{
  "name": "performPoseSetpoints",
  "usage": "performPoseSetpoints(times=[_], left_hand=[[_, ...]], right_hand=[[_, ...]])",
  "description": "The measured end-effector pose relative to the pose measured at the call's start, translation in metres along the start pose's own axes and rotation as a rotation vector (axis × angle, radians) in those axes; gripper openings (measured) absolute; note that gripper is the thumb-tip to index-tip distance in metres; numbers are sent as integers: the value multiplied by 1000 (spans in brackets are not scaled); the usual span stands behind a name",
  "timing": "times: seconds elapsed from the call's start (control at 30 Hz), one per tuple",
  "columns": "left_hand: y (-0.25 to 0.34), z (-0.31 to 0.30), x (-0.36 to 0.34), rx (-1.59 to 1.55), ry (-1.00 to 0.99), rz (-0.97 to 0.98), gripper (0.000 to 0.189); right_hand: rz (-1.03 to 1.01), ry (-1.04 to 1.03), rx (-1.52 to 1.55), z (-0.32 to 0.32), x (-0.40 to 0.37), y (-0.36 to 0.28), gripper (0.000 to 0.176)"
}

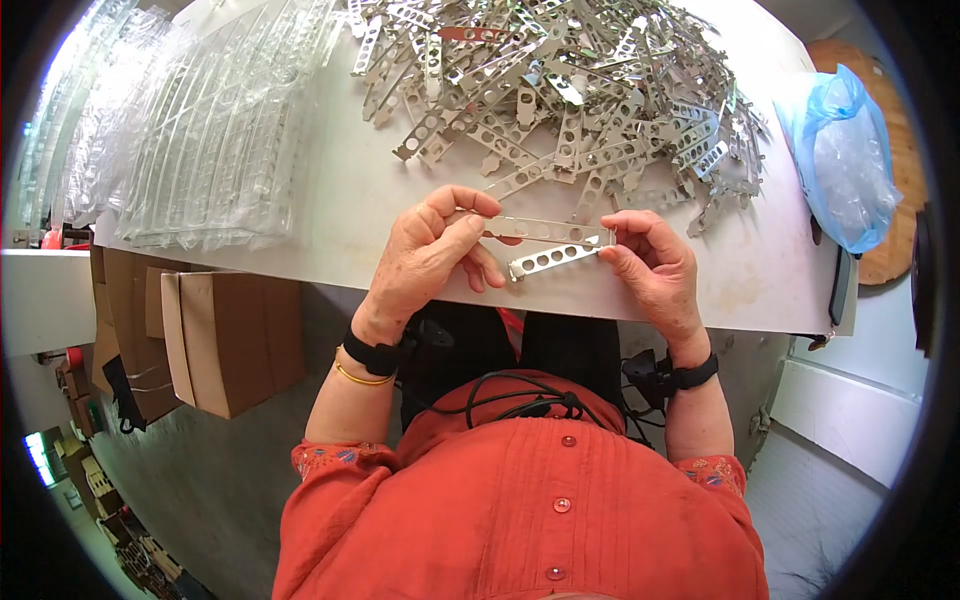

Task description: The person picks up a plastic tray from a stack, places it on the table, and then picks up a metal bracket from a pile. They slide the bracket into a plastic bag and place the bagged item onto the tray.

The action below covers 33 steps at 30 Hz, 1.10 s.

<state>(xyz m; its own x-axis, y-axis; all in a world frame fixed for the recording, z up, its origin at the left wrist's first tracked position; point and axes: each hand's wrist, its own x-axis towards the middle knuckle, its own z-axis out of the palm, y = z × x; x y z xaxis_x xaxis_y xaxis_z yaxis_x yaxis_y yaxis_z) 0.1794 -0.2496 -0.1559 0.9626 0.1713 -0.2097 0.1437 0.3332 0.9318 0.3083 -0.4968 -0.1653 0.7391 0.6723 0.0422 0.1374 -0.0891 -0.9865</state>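
While the person sits at the near edge of a white table, both bare hands meet over it, slightly right of the stacked packaging and just inside that edge. The left hand has its thumb and index finger pinched narrow on one end of a long, thin, silver metal bracket with a row of holes; its lower fingers curl loosely below. The right hand closes thumb and fingertips on the bracket's other end, where a short tab bends, so the piece spans the gap between the hands.

Just below it, nearer the table's edge, is a second silver bracket with oval holes, slanting up toward the right fingertips; whether they touch it cannot be told.

A large, tangled heap of similar silver metal brackets covers the middle of the table toward its far edge, with one reddish strip near the top. Stacks of clear, ribbed plastic trays fill the left end. At the right edge sits a pale blue plastic bag with clear plastic inside. Brown cardboard boxes stand below the table's near left corner.
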Motion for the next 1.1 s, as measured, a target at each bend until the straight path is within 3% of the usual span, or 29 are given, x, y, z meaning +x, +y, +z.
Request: performPoseSetpoints(times=[0.77, 1.1], left_hand=[[-12, -4, 0, 9, -13, 96, 18], [-3, 4, 0, 64, 69, 1, 24]], right_hand=[[26, -66, 143, -4, -3, 1, 18], [88, -113, 183, -8, -5, -7, 14]])
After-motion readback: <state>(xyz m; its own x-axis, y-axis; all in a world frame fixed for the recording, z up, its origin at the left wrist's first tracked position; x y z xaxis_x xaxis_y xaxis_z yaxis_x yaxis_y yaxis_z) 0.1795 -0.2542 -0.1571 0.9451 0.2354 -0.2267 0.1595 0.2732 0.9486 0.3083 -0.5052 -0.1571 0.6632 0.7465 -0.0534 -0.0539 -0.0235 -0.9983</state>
